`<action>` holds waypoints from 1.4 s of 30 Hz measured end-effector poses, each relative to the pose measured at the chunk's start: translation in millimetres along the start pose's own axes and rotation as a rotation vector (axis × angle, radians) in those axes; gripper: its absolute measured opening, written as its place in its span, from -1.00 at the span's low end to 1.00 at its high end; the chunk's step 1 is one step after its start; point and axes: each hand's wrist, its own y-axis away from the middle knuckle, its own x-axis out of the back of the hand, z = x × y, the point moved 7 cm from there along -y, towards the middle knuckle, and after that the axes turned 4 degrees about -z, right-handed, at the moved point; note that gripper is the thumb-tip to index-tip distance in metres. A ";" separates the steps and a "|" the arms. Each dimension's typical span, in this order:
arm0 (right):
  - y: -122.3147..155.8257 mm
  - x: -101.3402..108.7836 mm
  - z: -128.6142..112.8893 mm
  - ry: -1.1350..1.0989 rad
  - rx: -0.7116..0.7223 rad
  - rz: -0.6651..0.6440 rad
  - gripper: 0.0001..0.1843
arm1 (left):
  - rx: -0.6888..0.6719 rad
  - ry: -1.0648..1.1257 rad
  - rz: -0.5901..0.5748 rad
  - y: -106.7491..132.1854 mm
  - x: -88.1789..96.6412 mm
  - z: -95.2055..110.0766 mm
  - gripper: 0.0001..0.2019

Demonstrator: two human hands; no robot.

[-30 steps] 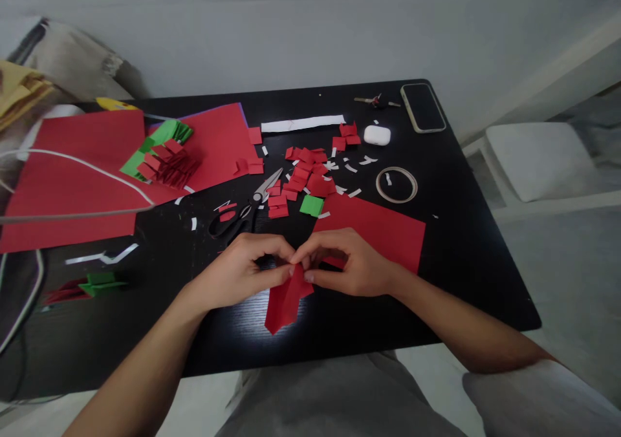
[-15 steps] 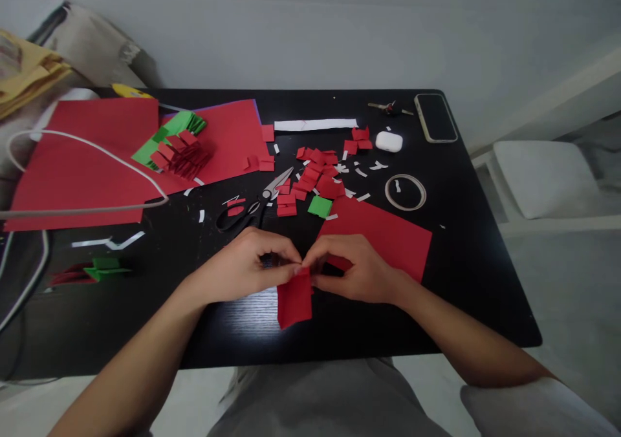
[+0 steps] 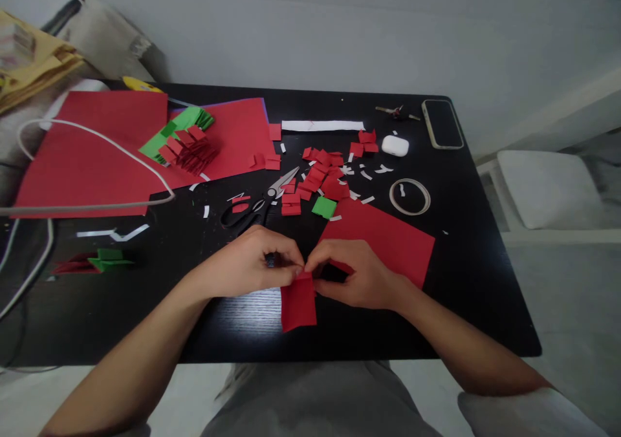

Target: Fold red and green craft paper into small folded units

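Near centre, red paper piece [image 3: 298,309], pinched at its far edge by my left hand [image 3: 255,261] and right hand [image 3: 358,274], seemingly part-folded; farther, folded red pieces [image 3: 315,176], seemingly finished; right, red sheet [image 3: 388,238], unfolded.

The desk [image 3: 466,314] has a black top with faint linear grain and rounded right-hand corners. Its rear edge runs along a plain, pale grey wall [image 3: 291,42]. Right of the desk, a white seat [image 3: 548,188] with rounded corners is positioned beside a pale diagonal band [image 3: 563,104] at the wall base. The floor [image 3: 198,388] is light-coloured and visible below the front edge. Illumination is dim and even — one bright reflection [image 3: 247,320] marks the front of the desktop.
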 end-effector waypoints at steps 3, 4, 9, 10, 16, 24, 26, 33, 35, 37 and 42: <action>0.8 0.5 1.8 0.007 -0.030 0.003 -0.78 | 0.013 0.003 -0.015 0.2 -0.6 -0.5 -0.84; 1.1 0.6 2.8 0.005 -0.044 0.004 -0.78 | 0.017 0.002 -0.023 0.1 -0.8 -0.5 -0.84; 2.4 -0.2 4.4 0.013 -0.067 -0.013 -0.76 | 0.023 -0.003 -0.062 0.2 -1.9 0.4 -0.80; 2.5 -0.6 4.0 0.018 -0.063 -0.017 -0.76 | 0.025 -0.006 -0.064 0.2 -2.2 0.3 -0.80; 2.4 -6.9 0.2 0.088 -0.021 -0.069 -0.78 | 0.021 -0.028 -0.043 -1.9 -4.5 -1.7 -0.83; 3.0 -2.6 0.8 0.062 0.001 -0.038 -0.80 | -0.001 -0.029 -0.063 -0.4 -3.1 0.2 -0.82; 3.6 -0.2 2.7 0.054 -0.017 -0.017 -0.79 | -0.008 -0.014 -0.074 0.1 -2.6 1.0 -0.81; 4.1 -0.1 -0.7 0.082 -0.009 -0.015 -0.80 | 0.008 0.004 -0.075 -0.9 -4.1 -1.2 -0.86; 4.1 -0.2 -2.0 0.094 -0.007 -0.016 -0.81 | 0.010 -0.017 -0.075 -1.1 -4.4 -1.0 -0.87; 4.1 -0.1 -2.8 0.101 -0.005 -0.014 -0.81 | 0.006 -0.035 -0.078 -1.0 -4.3 -0.1 -0.86; 3.6 -0.6 -2.7 0.105 -0.002 -0.012 -0.82 | -0.039 -0.029 -0.090 -1.2 -4.8 3.5 -0.85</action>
